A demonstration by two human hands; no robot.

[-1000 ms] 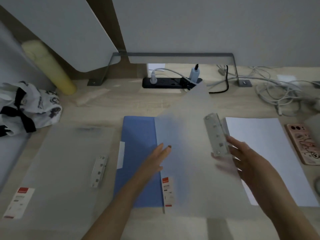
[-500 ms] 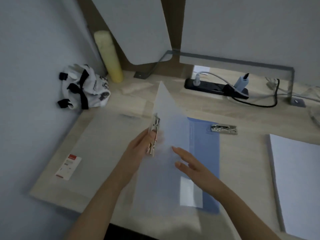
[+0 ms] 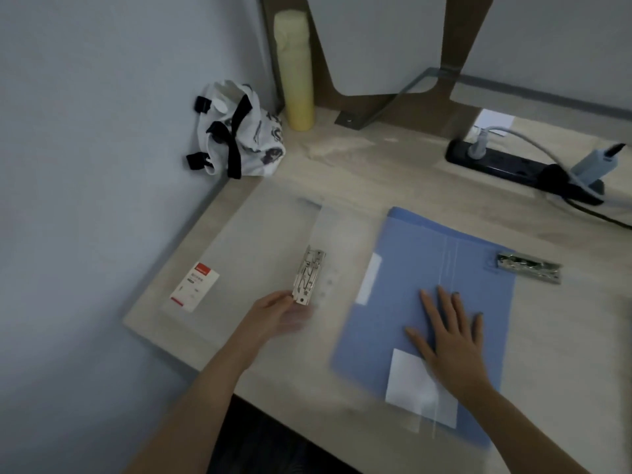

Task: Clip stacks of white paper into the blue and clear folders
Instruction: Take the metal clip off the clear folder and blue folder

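Note:
The blue folder [image 3: 444, 268] lies closed on the desk, right of centre, with a white label near its front edge. My right hand [image 3: 448, 340] presses flat on it with fingers spread. To its left the clear folder [image 3: 260, 241] lies open and flat, its metal clip [image 3: 309, 278] facing up. My left hand [image 3: 277, 313], blurred, grips the clear cover at the clip's near end, thumb against the clip. A second metal clip [image 3: 528, 268] lies at the blue folder's far right edge. No white paper stack is in view.
A yellow bottle [image 3: 295, 70] and a white-and-black cloth bag [image 3: 239, 131] stand in the back left corner by the wall. A black power strip [image 3: 523, 169] with plugs and cables lies at the back right. The desk's left and front edges are close.
The raised clear cover has swung left and now lies flat on the desk. My right hand has moved onto the blue folder. The view has turned left, and the paper stack has left the frame.

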